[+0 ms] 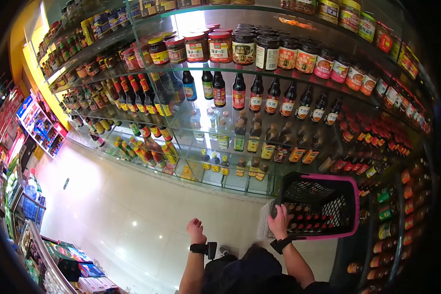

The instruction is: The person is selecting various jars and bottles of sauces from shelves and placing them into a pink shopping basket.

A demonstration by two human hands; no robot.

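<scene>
Standing in a shop aisle, looking down past a wall of glass shelves [279, 68] packed with sauces. The right hand [280, 221] is clamped on the near left rim of a black plastic basket [323, 206] with a pink rim, fingers curled over the edge. It's the open-grid mesh kind, boxy with rounded corners, and through the mesh you can see rows of small dark bottles with red caps lying in the bottom. It sits low at the right end of the shelving, just in front of the bottom shelf; can't tell whether it rests on the floor or hangs from the hand.

The left hand [196, 230] holds nothing. It hangs loose over the floor, fingers lightly curled together, well apart from the basket. Both wrists have black straps, and the left one has a little boxy black device on it.

The top shelf has squat round jars [220, 46] with red and dark lids, and the next one down holds a row of slim dark glass bottles [256, 95] with red labels. Lower shelves have yellow-labelled bottles. The floor [132, 210] is glossy pale tile with ceiling lights reflecting off it.
</scene>
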